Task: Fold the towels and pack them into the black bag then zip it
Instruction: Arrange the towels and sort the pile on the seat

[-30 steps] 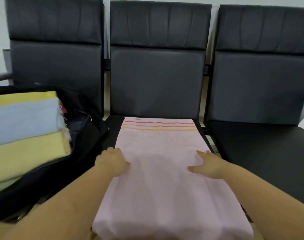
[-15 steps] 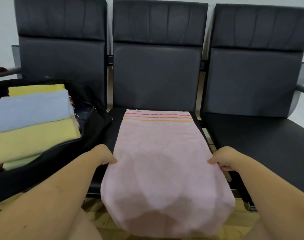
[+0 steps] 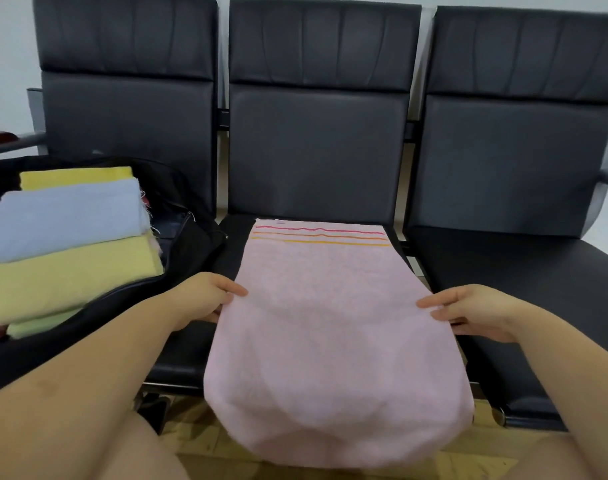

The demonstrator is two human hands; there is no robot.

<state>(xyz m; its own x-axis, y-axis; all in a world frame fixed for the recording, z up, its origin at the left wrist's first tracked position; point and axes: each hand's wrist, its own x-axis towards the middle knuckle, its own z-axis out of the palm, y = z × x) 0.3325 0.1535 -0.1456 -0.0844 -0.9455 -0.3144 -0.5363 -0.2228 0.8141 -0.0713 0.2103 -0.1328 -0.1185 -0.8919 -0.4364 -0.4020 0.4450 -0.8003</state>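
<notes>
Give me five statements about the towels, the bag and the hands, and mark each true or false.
1. Both hands pinch the pink towel at its side edges. True: left hand, right hand.
2. The pink towel lies on the rightmost seat. False: it lies on the middle seat, its near end hanging over the front.
3. The black bag is zipped. False: it is open.
4. Folded towels are in the bag. True.
5. The pink towel's stripes are at its near end. False: they run across the far end.
</notes>
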